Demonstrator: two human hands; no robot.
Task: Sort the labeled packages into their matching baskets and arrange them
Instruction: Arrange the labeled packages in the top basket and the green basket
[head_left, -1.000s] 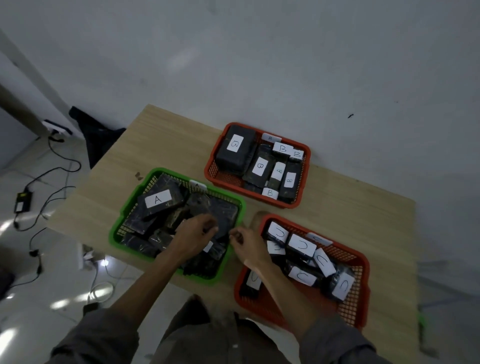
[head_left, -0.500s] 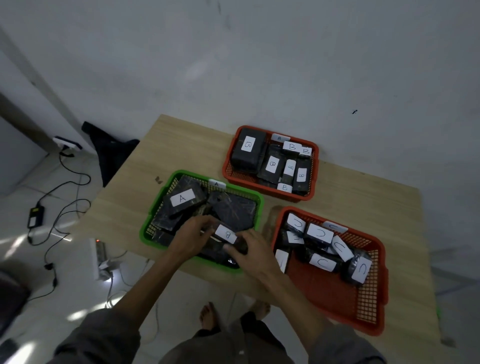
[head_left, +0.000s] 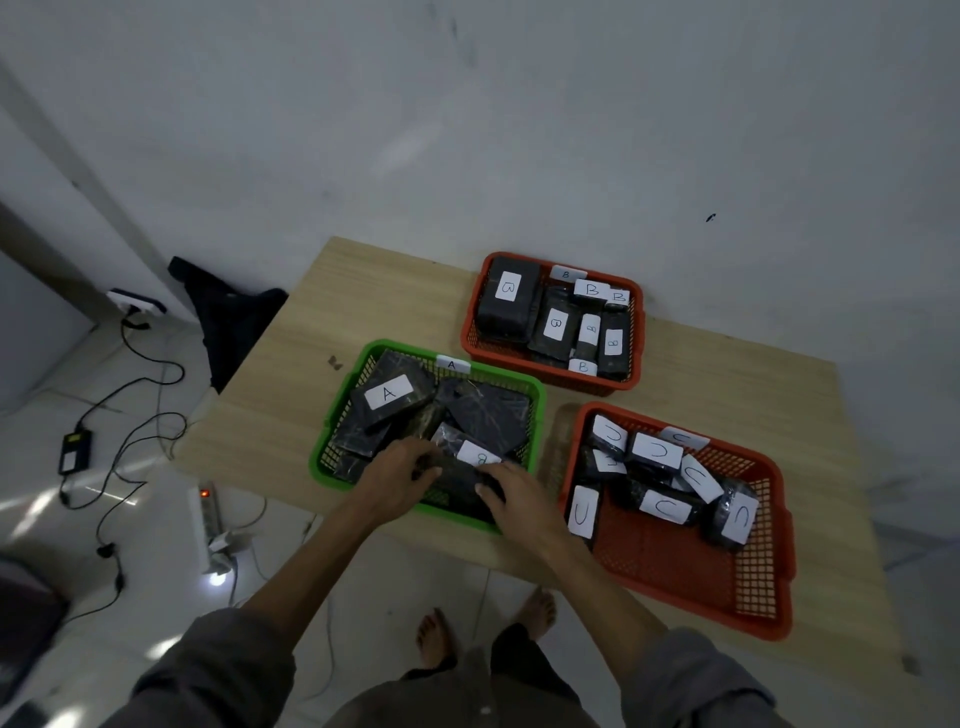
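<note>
Head view: both hands are down in the green basket (head_left: 540, 395), a plastic mesh tub on the wooden surface (head_left: 291, 415). Left hand (head_left: 397, 475) and right hand (head_left: 511, 493) each curl their grip round a glossy black package labelled B (head_left: 470, 465). Beyond the green basket, the B basket (head_left: 470, 332); right of it, the C basket (head_left: 769, 587).

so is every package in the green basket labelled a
No, a package whose label reads B lies in the green basket, at the fingertips of both hands.
</note>
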